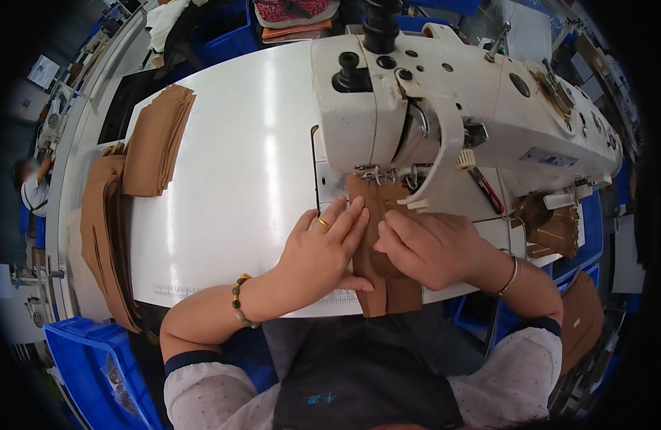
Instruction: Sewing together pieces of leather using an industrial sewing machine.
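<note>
A brown fabric piece point(374, 295) runs from under the needle area of a white sewing machine point(359, 122) down over the table's near edge. Its far end lies at the metal presser foot point(376, 175). My left hand point(317, 254) rests along the fabric's left side, fingers stretched forward and thumb out near the lower part. On the right side, my right hand point(432, 247) is closed, its thumb and curled fingers pinching the fabric. What lies beneath the right palm is hidden.
Stacked brown fabric pieces point(157, 143) lie on the white table's left, with another pile point(101, 222) hanging at its edge. A red-and-black cutter-like tool point(488, 192) lies right of the needle. Blue bins point(94, 351) stand left and right; a person point(35, 186) sits far left.
</note>
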Action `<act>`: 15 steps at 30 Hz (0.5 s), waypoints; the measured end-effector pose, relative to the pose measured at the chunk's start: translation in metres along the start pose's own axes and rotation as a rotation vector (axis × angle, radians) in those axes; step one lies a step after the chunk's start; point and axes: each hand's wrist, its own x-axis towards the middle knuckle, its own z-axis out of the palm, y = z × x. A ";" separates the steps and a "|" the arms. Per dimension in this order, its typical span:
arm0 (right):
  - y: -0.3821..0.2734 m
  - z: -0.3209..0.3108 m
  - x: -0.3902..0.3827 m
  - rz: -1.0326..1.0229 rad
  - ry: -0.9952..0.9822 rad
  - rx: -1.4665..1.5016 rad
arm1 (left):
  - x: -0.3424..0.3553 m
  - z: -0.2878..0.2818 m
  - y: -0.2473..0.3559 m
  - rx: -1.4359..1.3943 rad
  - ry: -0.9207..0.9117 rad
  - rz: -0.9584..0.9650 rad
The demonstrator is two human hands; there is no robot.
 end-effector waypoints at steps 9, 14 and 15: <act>-0.013 0.049 -0.015 0.237 -0.046 0.552 | -0.007 0.001 0.000 -0.032 -0.009 -0.022; -0.007 0.046 -0.021 0.293 -0.088 0.492 | -0.004 -0.001 0.001 -0.041 0.005 -0.039; -0.006 0.045 -0.021 0.291 -0.073 0.468 | -0.004 -0.002 0.001 -0.040 0.003 -0.038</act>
